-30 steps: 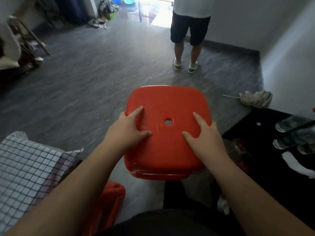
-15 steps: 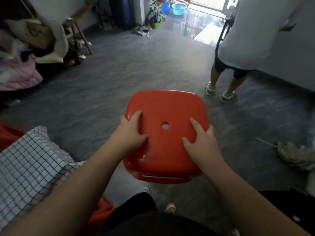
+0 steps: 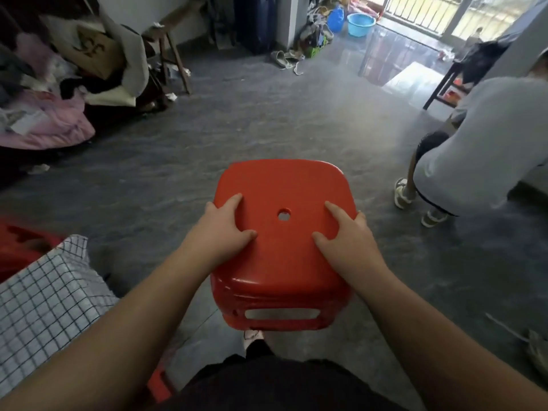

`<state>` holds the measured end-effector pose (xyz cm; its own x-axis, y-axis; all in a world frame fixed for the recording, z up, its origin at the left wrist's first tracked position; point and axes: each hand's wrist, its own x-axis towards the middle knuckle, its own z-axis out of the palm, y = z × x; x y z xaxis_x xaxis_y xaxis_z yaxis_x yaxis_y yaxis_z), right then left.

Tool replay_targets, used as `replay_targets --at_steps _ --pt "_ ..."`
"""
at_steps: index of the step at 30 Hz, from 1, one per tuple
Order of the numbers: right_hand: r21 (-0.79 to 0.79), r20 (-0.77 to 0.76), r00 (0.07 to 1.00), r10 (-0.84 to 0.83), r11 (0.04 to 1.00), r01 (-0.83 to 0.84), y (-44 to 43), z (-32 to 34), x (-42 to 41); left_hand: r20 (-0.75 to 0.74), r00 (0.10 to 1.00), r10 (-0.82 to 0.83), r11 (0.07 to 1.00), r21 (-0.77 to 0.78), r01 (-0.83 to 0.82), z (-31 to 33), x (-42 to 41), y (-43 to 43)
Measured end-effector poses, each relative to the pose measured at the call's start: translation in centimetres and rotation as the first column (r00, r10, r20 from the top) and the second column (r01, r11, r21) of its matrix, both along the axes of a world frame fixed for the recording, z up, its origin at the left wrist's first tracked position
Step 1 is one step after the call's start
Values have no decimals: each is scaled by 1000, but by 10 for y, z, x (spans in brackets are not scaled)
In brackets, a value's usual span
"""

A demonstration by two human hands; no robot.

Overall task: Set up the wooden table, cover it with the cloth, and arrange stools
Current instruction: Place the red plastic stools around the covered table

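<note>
A red plastic stool [image 3: 284,250] with a small round hole in its seat is carried in front of me above the grey floor. My left hand [image 3: 221,229] grips its left side, thumb on the seat and fingers curled over the edge. My right hand [image 3: 347,232] grips the right side the same way. A checked cloth [image 3: 44,295] covers the table at the lower left. Part of another red stool [image 3: 17,247] shows behind the cloth at the far left, and a red piece [image 3: 158,384] shows below the table's edge.
A person in a white shirt [image 3: 480,152] bends over at the right, feet on the floor. Piled clothes and a wooden frame [image 3: 166,54] line the left wall. A blue basin [image 3: 360,23] sits by the balcony door. A mop head [image 3: 536,348] lies at the lower right.
My view has swung left and lifted, showing more of the room and balcony. The stool stays in both hands. The person at the right has bent lower and come closer.
</note>
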<state>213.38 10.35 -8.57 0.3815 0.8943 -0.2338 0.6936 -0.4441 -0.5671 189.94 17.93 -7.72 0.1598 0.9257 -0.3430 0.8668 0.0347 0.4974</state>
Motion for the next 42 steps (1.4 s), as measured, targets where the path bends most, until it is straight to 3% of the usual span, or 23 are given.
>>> replay_targets --at_steps 10,16,21,27,35,42 --pt "5 -1 971 239 971 -239 209 8 -26 38 968 246 969 22 -247 13 -29 160" --pt "22 3 845 534 845 -534 354 5 -57 27 863 504 862 41 -505 9 -65 238" --pt "50 6 659 752 658 -751 447 23 -111 41 676 736 672 79 -736 26 -96 263" --pt "66 17 377 926 375 -924 505 34 -221 107 365 925 355 103 -929 33 -150 251" --pt "37 21 54 998 53 -998 501 18 -377 74 51 996 46 75 -996 12 -227 202" --pt "16 32 -199 979 -200 -980 480 10 -464 71 -214 974 -216 19 -976 0 -253 163"
